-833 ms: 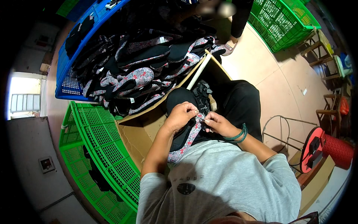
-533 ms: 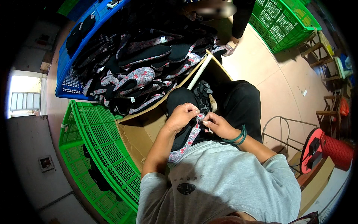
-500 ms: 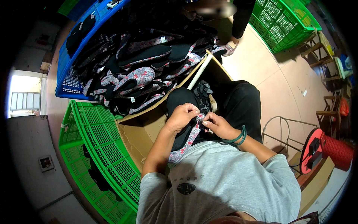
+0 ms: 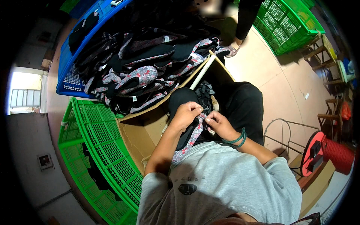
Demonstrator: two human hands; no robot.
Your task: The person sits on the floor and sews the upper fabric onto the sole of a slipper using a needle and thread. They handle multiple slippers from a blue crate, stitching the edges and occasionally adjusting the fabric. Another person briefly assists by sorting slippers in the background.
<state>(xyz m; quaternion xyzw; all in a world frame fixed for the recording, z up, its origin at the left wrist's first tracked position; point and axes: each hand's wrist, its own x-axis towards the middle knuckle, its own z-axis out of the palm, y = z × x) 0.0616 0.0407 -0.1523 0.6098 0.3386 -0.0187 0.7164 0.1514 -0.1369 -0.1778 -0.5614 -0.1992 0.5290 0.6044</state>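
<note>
The shirt [image 4: 232, 168] is grey, short-sleeved, with a dark oval print [image 4: 186, 189]; the trousers [image 4: 245, 107] black; the looped bracelet [image 4: 244, 135] dark green.

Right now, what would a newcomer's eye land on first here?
Likely the heap of black and floral fabric pieces, upper left; then the bright green crate, lower left. Near centre, the left fingers pinch a floral strip beside the right fingers; far right, a red cylinder.
</note>
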